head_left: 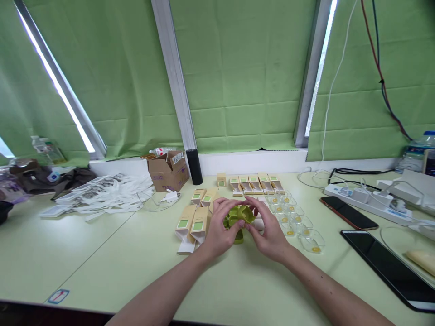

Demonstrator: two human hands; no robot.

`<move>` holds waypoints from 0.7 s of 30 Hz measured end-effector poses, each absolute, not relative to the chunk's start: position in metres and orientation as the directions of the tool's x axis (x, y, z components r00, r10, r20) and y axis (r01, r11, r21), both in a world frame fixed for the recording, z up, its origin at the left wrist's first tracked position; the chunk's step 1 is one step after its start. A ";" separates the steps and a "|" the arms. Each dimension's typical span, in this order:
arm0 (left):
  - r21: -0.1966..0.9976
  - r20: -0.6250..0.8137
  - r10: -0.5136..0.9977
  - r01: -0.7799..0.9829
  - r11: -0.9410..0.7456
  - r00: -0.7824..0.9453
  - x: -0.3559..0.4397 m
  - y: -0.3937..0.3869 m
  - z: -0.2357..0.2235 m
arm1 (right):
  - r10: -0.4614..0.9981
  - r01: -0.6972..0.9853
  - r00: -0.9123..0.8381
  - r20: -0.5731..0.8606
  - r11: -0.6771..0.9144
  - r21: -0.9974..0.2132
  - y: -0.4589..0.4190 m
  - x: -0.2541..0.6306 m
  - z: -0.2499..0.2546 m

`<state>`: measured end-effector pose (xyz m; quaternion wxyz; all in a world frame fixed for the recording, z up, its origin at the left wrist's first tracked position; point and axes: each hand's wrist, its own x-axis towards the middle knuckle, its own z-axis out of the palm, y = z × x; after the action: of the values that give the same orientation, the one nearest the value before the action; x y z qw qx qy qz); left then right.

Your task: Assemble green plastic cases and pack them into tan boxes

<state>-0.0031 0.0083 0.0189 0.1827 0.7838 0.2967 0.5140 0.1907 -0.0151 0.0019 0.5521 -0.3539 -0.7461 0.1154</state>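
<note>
My left hand (221, 226) and my right hand (267, 230) meet at the middle of the table, fingers curled round a glossy olive-green moulded piece (239, 215) with rounded hollows. Thumbs press its near edge; the fingers hide its sides. Just under it another green part (239, 237) shows in part. Pale rounded items (258, 224) are half covered by my right hand. Left of my hands stand several small tan cartons (183, 224) with green windows, their near flaps hanging open. To the right lie rows of clear plastic shells (311, 242) with yellow spots.
More tan cartons (254, 184) line up farther back. A brown cardboard box (168, 172), a black cylinder (194, 166) and a heap of white strips (105, 194) are at the back left. At right lie two phones (348, 212), a tablet-like device (387, 267) and a power strip (369, 203) with cables.
</note>
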 end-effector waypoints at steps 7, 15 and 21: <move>0.579 0.719 0.644 0.289 -0.763 0.261 0.000 0.012 0.013 | 0.584 0.395 -0.049 0.810 0.757 -0.521 -0.011 0.189 0.001; 0.616 0.701 0.680 0.298 -0.729 0.215 0.001 0.011 0.015 | 0.513 0.427 -0.075 0.855 0.791 -0.437 -0.013 0.192 0.006; 0.582 0.722 0.660 0.332 -0.742 0.210 0.003 0.009 0.013 | 0.437 0.469 -0.109 0.893 0.815 -0.342 -0.014 0.190 0.005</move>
<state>0.0032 0.0090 0.0127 0.1521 0.7627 0.3252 0.5380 0.1903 -0.0138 0.0045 0.5942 -0.3042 -0.7444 -0.0132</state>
